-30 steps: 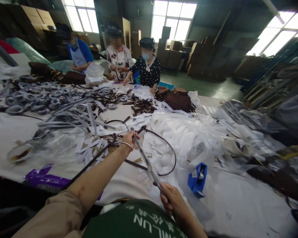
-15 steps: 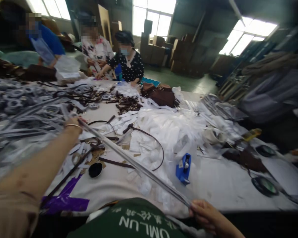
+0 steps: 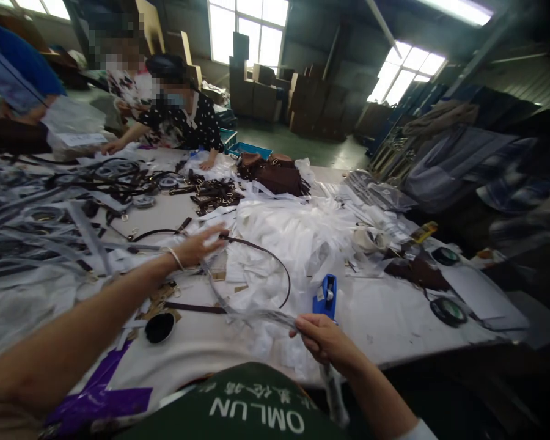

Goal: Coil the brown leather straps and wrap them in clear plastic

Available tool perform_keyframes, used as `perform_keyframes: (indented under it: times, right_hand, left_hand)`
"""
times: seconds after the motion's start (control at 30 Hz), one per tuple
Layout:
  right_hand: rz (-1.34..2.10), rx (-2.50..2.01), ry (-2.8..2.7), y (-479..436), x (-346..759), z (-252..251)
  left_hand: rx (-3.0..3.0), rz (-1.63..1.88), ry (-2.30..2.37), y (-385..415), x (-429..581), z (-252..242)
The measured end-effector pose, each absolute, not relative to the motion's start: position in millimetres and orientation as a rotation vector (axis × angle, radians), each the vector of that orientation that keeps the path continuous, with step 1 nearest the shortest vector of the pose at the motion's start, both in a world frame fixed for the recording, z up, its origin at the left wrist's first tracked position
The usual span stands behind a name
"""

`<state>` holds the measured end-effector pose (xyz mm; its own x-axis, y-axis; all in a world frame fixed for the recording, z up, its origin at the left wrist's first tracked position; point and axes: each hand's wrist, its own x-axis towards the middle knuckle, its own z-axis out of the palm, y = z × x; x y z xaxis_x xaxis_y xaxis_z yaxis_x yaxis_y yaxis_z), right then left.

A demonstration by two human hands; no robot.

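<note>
My right hand (image 3: 321, 341) pinches a long translucent plastic strip (image 3: 266, 316) above the front of the table. One part of the strip sags toward the left; another hangs below the hand beside the green apron (image 3: 252, 397). My left hand (image 3: 201, 245) stretches over the table with fingers apart and slightly blurred. Its fingertips are at the end of a thin dark brown strap (image 3: 277, 260), which curves in a loop over white sheets. Whether they touch the strap I cannot tell. Just right of the strip stands a blue tape dispenser (image 3: 325, 296).
White plastic sleeves (image 3: 297, 229) are heaped mid-table. Wrapped straps (image 3: 27, 226) cover the left side. Near the front lie a round black-topped container (image 3: 160, 328) and purple tape (image 3: 101, 391). Brown bags (image 3: 275, 174) lie farther back, near a co-worker in a dotted top (image 3: 201, 125).
My left hand has let go of the strip and moved right to the brown strap's end. The strip, taut before, now sags. My right hand has risen and moved left with it.
</note>
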<state>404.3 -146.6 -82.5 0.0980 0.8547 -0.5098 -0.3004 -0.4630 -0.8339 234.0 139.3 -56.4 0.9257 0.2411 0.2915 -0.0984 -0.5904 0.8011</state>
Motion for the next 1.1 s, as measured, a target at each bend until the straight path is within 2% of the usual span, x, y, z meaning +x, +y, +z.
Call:
perform_keyframes:
  times: [0.1, 0.2, 0.43, 0.67, 0.87, 0.97, 1.1]
  right_hand:
    - [1.587, -1.301, -0.532, -116, 386, -80]
    - [1.641, -1.237, -0.496, -111, 380, -80]
    - [1.694, -1.077, -0.446, -138, 394, -80]
    - [1.463, -0.775, -0.342, -148, 410, -57]
    - [1.140, -0.448, -0.205, -116, 446, -27]
    - [0.830, -0.638, -0.282, -76, 469, -37]
    - [0.424, -1.372, -0.597, -38, 469, -85]
  left_hand:
    - [2.119, 0.152, -0.095, 83, 230, -80]
    - [2.109, 0.180, 0.014, 44, 228, -107]
    - [2.013, 0.423, 0.703, 99, 186, -150]
    - [1.777, 0.428, 0.962, 79, 171, -191]
    - [1.534, 0.257, 0.674, 12, 180, -192]
    - [1.396, 0.128, 0.507, -28, 191, -172]
    - [1.407, 0.046, 0.362, -56, 205, -118]
